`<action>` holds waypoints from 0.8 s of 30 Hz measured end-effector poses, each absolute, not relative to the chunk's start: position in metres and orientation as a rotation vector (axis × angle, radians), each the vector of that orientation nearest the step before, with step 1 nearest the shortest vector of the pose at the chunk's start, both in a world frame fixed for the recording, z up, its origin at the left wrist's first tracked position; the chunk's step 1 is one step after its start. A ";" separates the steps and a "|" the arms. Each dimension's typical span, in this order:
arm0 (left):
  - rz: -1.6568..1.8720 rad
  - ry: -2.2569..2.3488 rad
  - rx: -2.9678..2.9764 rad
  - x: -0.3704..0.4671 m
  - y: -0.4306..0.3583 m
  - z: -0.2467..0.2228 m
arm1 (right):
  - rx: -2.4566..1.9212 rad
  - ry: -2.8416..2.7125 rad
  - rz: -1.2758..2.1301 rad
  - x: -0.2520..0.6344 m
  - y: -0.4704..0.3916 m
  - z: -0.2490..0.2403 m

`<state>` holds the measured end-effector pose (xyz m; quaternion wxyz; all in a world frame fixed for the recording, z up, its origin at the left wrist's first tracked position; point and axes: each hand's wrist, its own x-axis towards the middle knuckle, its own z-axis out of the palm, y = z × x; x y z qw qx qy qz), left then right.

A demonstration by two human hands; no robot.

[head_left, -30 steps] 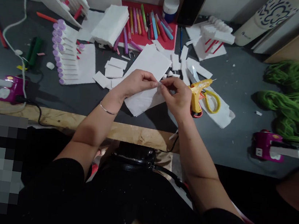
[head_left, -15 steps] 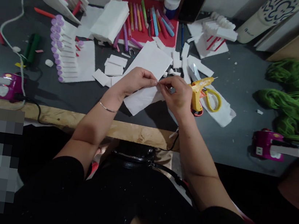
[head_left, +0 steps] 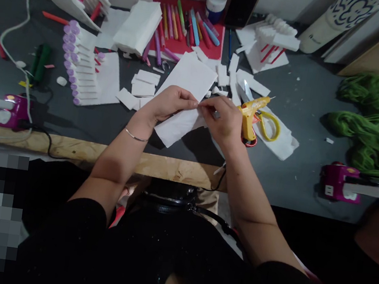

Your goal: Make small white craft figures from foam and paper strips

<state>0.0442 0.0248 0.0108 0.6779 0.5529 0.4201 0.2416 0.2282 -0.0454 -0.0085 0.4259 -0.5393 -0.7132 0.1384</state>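
Note:
My left hand is closed in a pinch, thumb against fingers. Tip to tip with it, my right hand pinches too. Whatever sits between the fingertips is too small and hidden to make out. Below them lies a crumpled sheet of white tissue, and I cannot tell whether the fingers hold its edge. Just beyond the hands rests a flat white board. A yellow glue gun lies right of my right hand, on top of yellow-handled scissors.
Small white foam pieces lie left of the board, with more strips at its right. Markers cover a red sheet behind. A white model with purple discs stands left; green yarn is at right. Purple clamps grip the table edge.
Both hands keep the same pinch at nearly the same spot. The whole view has shifted very slightly; nothing on the table has visibly moved.

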 end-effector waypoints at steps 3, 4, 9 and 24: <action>0.547 0.946 1.322 0.043 0.023 0.013 | -1.370 -1.641 0.491 0.226 -0.046 -0.007; 0.556 0.949 1.360 0.043 0.023 0.013 | -1.371 -1.598 0.543 0.226 -0.047 -0.007; 0.581 0.960 1.500 0.041 0.024 0.006 | -1.389 -1.495 0.681 0.225 -0.046 -0.008; 0.582 0.986 1.408 0.044 0.023 0.007 | -1.464 -1.538 0.593 0.224 -0.047 -0.004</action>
